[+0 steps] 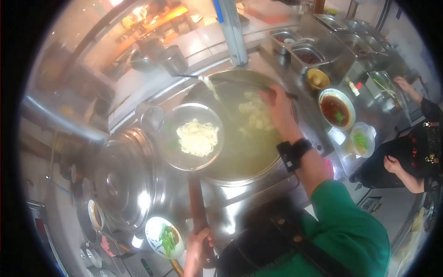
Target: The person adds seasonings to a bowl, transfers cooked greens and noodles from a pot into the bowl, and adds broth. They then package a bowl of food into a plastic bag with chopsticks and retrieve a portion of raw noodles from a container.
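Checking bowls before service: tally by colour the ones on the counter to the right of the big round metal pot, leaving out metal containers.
White patterned bowl with red-brown sauce: 1
Clear bowl holding greens: 1
Yellow round bowl: 1
Total: 3

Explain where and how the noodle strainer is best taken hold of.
Probably best by the lower end of the long handle, fingers wrapped around it from the person's side, as the left hand does. The handle points toward the person, away from the pot; the strainer's round basket holds noodles, leaving its rim a poorer, likely hot grip.
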`<state>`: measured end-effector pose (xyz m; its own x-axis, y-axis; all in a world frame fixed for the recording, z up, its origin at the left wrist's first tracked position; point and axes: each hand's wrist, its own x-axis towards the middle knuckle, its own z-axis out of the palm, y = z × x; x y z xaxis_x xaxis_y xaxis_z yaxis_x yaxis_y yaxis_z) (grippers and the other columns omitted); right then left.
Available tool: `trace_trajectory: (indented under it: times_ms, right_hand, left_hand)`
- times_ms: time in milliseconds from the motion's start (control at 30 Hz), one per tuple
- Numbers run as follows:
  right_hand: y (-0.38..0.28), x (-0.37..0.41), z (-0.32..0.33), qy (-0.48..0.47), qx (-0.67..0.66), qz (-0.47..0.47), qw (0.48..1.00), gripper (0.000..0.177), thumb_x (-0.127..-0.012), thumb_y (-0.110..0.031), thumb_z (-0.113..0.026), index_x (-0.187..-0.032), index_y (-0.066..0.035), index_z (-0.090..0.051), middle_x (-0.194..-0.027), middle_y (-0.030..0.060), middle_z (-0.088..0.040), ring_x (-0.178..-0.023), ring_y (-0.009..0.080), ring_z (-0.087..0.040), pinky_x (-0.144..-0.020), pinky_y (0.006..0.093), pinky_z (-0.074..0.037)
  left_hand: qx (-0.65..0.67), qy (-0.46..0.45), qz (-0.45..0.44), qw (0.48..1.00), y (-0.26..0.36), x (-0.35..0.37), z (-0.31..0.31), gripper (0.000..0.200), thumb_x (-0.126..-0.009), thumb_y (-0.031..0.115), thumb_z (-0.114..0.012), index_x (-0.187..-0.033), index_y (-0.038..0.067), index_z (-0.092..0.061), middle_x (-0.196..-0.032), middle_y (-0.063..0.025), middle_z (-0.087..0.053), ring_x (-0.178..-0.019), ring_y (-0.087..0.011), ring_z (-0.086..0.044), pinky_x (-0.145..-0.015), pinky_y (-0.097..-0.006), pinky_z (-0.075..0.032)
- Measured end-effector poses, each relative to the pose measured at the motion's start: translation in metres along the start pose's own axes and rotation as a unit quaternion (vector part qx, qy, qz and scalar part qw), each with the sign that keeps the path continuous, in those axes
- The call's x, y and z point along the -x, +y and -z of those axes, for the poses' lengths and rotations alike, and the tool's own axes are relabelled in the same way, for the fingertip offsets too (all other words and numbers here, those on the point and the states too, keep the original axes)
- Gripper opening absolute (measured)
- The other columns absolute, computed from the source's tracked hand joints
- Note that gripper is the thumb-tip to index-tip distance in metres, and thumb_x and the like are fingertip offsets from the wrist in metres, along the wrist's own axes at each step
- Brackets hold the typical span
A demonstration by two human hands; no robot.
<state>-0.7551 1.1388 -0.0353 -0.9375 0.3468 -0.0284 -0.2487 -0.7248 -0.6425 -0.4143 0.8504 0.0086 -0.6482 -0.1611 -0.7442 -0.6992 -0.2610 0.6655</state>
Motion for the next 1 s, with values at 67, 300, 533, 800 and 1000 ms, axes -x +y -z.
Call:
trace_trajectory:
  times_ms: [67, 300, 533, 800, 1000]
  right_hand:
    - [-0.039, 0.007, -0.047, 0.018, 0.005, -0.023, 1.0, 0.014, -0.077, -0.003, -0.052, -0.087, 0.006, -0.051, -0.087, 0.016, -0.053, -0.078, 0.0334, -0.06, -0.064, 0.0328, -0.056]
    - [-0.119, 0.047, -0.152, -0.137, 0.066, 0.051, 0.987, 0.018, -0.079, -0.004, -0.052, -0.094, 0.005, -0.05, -0.087, 0.018, -0.056, -0.071, 0.0321, -0.063, -0.057, 0.0293, -0.053]
    - [-0.102, 0.128, -0.115, -0.199, 0.295, 0.045, 0.933, 0.017, -0.079, -0.01, -0.057, -0.094, -0.002, -0.058, -0.083, 0.0081, -0.061, -0.068, 0.0208, -0.063, -0.055, 0.0237, -0.048]
    - [-0.124, 0.187, -0.023, -0.193, 0.355, 0.004, 0.915, 0.017, -0.081, -0.012, -0.056, -0.094, -0.002, -0.058, -0.085, 0.0102, -0.062, -0.069, 0.0187, -0.063, -0.054, 0.0216, -0.045]
    - [-0.049, 0.22, -0.03, -0.194, 0.213, -0.114, 0.951, 0.021, -0.081, -0.01, -0.053, -0.099, 0.0, -0.054, -0.086, 0.0117, -0.06, -0.072, 0.0247, -0.064, -0.057, 0.0222, -0.047]
  left_hand:
    - [0.028, -0.029, -0.007, 0.999, 0.001, -0.005, -0.001, 0.024, -0.075, 0.013, -0.054, -0.092, -0.004, -0.053, -0.061, -0.0044, -0.049, -0.048, -0.0145, -0.048, -0.044, -0.0265, -0.039]
    - [-0.019, -0.099, -0.02, 0.995, 0.006, -0.023, 0.025, 0.023, -0.077, 0.016, -0.053, -0.094, -0.001, -0.051, -0.061, -0.001, -0.046, -0.049, -0.0109, -0.045, -0.046, -0.0248, -0.039]
    - [0.014, -0.136, -0.013, 0.991, -0.003, 0.001, 0.038, 0.023, -0.079, 0.014, -0.053, -0.095, -0.001, -0.052, -0.061, -0.0011, -0.046, -0.048, -0.0106, -0.045, -0.046, -0.0238, -0.039]
    - [0.035, -0.081, -0.069, 0.994, -0.064, 0.069, 0.044, 0.019, -0.08, 0.011, -0.051, -0.093, -0.003, -0.051, -0.059, -0.0027, -0.047, -0.045, -0.011, -0.045, -0.043, -0.0234, -0.038]
    - [0.085, 0.04, -0.116, 0.989, -0.122, 0.143, 0.05, 0.022, -0.08, 0.009, -0.05, -0.095, -0.007, -0.048, -0.059, -0.0039, -0.047, -0.045, -0.0108, -0.045, -0.043, -0.023, -0.039]
